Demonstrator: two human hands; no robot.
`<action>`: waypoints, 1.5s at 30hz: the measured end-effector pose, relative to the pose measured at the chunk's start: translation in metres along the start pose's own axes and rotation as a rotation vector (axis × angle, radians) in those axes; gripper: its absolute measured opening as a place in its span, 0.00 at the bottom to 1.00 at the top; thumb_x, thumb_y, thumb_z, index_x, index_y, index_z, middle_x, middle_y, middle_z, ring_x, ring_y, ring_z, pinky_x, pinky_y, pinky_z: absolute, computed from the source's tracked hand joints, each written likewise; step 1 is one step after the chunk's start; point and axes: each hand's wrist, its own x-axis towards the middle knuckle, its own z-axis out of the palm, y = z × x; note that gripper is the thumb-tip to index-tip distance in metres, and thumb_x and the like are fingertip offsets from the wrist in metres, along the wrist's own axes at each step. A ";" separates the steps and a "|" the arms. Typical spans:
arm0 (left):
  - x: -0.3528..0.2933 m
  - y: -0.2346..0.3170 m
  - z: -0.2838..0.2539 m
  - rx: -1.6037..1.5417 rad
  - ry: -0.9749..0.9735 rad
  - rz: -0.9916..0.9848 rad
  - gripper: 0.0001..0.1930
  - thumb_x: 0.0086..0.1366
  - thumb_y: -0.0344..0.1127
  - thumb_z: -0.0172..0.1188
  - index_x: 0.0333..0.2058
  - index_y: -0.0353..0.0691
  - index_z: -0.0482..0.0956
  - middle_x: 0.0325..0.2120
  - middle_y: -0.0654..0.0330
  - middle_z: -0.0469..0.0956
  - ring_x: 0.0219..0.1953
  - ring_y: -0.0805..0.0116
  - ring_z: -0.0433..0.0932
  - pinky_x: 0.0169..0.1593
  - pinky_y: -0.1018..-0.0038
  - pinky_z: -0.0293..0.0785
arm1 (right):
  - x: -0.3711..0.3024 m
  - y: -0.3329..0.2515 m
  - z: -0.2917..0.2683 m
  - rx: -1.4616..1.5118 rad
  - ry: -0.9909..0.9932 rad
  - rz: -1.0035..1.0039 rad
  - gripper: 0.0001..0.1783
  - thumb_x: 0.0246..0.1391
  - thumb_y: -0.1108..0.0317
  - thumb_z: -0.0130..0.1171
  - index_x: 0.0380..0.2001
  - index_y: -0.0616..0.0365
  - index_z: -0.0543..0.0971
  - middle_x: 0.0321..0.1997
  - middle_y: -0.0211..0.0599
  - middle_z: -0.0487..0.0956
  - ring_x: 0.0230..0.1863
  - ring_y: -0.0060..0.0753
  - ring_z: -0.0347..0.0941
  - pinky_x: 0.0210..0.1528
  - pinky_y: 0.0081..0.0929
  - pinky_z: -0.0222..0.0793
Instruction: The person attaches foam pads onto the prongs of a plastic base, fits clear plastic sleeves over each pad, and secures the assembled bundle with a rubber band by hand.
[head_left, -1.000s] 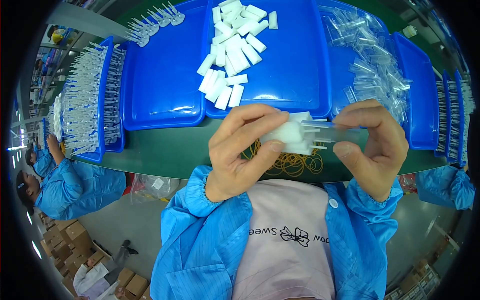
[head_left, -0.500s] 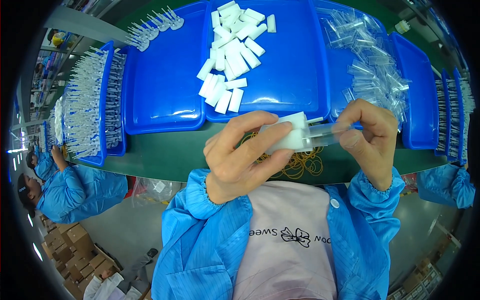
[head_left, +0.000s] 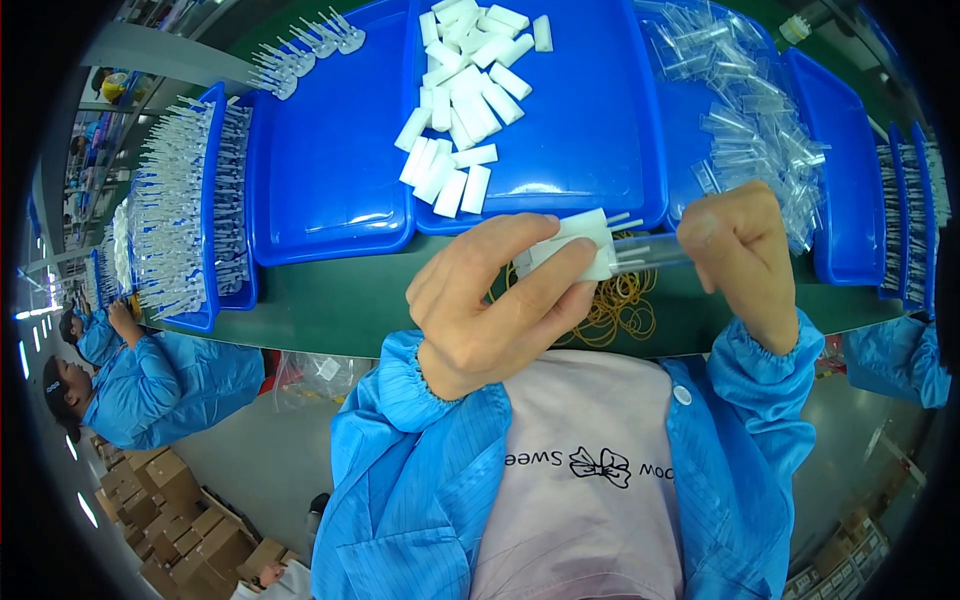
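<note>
- Here's the left hand [head_left: 490,300], its fingers pinching a bundle of white oblong blocks [head_left: 604,262], with thin white prongs poking out to the right.
- Over to the right hand [head_left: 745,250], fingers curled in tight at the right end of a clear flat plastic piece [head_left: 655,252] — whether the fingertips grip it, I cannot tell, they're turned out of sight.
- That clear piece bridges the gap: left end at the white bundle, right end at the right hand, all held over the near part of the green tabletop [head_left: 330,300].
- Just beneath, a tangle of thin yellow rubber bands [head_left: 620,315] shows on the green.
- Outward to the far side, and it's the middle blue plastic tray [head_left: 570,130], loose white oblong pieces [head_left: 470,100] heaped toward its left.
- Right of that, a second blue tray [head_left: 688,120] — a glittering pile of clear plastic strips [head_left: 755,135] inside.
- Swing left: another blue tray [head_left: 330,160], slender white stemmed parts [head_left: 335,38] grouped at its far edge.
- Further left, dense rows of white stemmed parts [head_left: 175,200] beside a co-worker in blue [head_left: 165,390].
</note>
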 end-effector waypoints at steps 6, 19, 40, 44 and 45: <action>0.000 0.001 0.003 0.055 0.026 0.063 0.21 0.34 0.23 0.68 0.33 0.45 0.82 0.33 0.57 0.76 0.31 0.63 0.77 0.31 0.73 0.77 | 0.004 0.008 -0.002 0.043 -0.049 0.099 0.32 0.56 0.52 0.55 0.03 0.57 0.68 0.04 0.23 0.59 0.09 0.10 0.52 0.11 0.19 0.40; -0.001 0.000 0.003 -0.060 -0.017 -0.026 0.14 0.41 0.25 0.66 0.32 0.38 0.81 0.31 0.56 0.76 0.29 0.66 0.77 0.29 0.76 0.74 | -0.006 -0.005 -0.001 -0.506 0.035 -0.333 0.11 0.41 0.63 0.67 0.23 0.57 0.76 0.18 0.32 0.70 0.17 0.27 0.67 0.19 0.23 0.58; 0.006 -0.007 0.004 -0.389 -0.123 -0.324 0.10 0.45 0.25 0.65 0.31 0.34 0.82 0.28 0.58 0.76 0.27 0.70 0.76 0.26 0.77 0.72 | -0.006 0.008 -0.003 -0.145 -0.116 -0.320 0.13 0.45 0.77 0.61 0.38 0.60 0.78 0.34 0.38 0.76 0.32 0.26 0.72 0.35 0.22 0.68; 0.005 -0.003 0.004 -0.297 -0.112 -0.278 0.11 0.45 0.25 0.66 0.31 0.35 0.81 0.29 0.58 0.77 0.29 0.68 0.76 0.30 0.75 0.73 | -0.011 0.011 0.009 0.053 0.040 -0.131 0.16 0.47 0.77 0.60 0.43 0.62 0.75 0.35 0.37 0.76 0.36 0.25 0.73 0.39 0.22 0.70; 0.005 -0.001 0.004 -0.206 -0.108 -0.250 0.12 0.44 0.25 0.66 0.31 0.35 0.81 0.30 0.58 0.77 0.32 0.68 0.76 0.34 0.74 0.73 | -0.011 0.014 0.009 0.198 0.049 -0.043 0.17 0.49 0.76 0.60 0.44 0.63 0.74 0.35 0.36 0.76 0.37 0.25 0.74 0.42 0.23 0.71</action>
